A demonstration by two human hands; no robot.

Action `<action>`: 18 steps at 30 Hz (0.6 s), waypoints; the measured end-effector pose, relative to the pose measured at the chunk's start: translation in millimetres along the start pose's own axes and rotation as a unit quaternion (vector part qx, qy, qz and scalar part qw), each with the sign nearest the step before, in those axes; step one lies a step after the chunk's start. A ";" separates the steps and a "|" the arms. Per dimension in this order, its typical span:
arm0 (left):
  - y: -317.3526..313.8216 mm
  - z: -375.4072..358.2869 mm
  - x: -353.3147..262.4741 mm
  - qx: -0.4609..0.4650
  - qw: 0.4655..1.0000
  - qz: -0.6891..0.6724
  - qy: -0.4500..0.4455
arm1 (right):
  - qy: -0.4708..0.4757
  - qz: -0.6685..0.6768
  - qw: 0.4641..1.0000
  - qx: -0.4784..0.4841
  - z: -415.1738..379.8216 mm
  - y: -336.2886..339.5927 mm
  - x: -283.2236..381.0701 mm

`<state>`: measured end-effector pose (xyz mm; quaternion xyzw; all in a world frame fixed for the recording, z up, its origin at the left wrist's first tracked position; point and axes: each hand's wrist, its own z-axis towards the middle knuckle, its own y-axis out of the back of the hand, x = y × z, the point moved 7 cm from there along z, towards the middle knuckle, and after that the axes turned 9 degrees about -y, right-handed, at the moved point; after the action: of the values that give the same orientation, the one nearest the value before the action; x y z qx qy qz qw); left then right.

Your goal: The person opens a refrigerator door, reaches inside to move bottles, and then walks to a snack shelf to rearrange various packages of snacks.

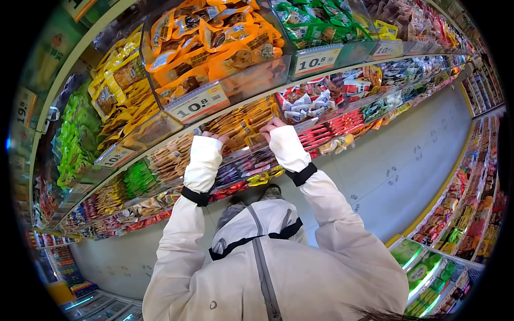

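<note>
My left hand (214, 137) is at the left end of a row of yellow-orange snack packets (241, 124) in the lower shelf bin. Its fingers are curled in, and what they close on is mostly hidden by the hand and cuff. At the right end of the same row, my right hand (272, 127) has its fingers bent and pressed against the packets. White cuffs cover both wrists. Just above, a clear bin holds large orange snack bags (219, 40), with a 10.8 price tag (198, 105) on its front.
Yellow bags (120, 80) and green bags (77, 134) fill bins to the left; green packs (321, 21) lie upper right. Red-and-white packets (313, 101) sit right of my hands. A grey floor (385, 144) runs behind me to another stocked shelf (466, 192).
</note>
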<state>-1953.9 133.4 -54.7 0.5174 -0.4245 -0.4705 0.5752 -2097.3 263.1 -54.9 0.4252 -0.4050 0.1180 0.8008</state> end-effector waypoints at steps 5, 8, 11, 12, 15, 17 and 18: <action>-66.5 -2.6 61.3 0.227 0.958 -0.040 0.173 | 0.021 -0.015 1.000 -0.014 10.6 5.5 3.9; -27.1 14.7 32.0 0.236 0.963 0.118 0.052 | 0.053 0.001 0.998 -0.018 17.6 8.8 21.5; -16.1 22.2 46.7 0.203 0.938 -0.026 0.278 | 0.044 -0.013 0.999 -0.023 21.2 4.0 28.6; -19.3 16.2 50.1 0.203 0.941 -0.028 0.270 | 0.047 -0.041 0.998 -0.011 20.0 -0.9 27.5; -2.9 12.5 19.8 0.040 0.998 0.046 -0.025 | 0.051 -0.067 0.996 -0.023 13.9 -7.4 22.8; 3.0 12.3 17.8 -0.007 0.999 0.024 -0.027 | 0.034 -0.067 0.997 -0.001 15.2 -6.9 21.6; 4.4 9.9 16.8 -0.023 1.000 -0.002 -0.020 | 0.028 -0.105 0.994 0.008 15.8 -8.1 23.3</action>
<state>-1959.9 115.1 -49.3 0.4955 -0.4243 -0.4917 0.5768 -2086.7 242.3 -37.3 0.4681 -0.3349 0.0479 0.8163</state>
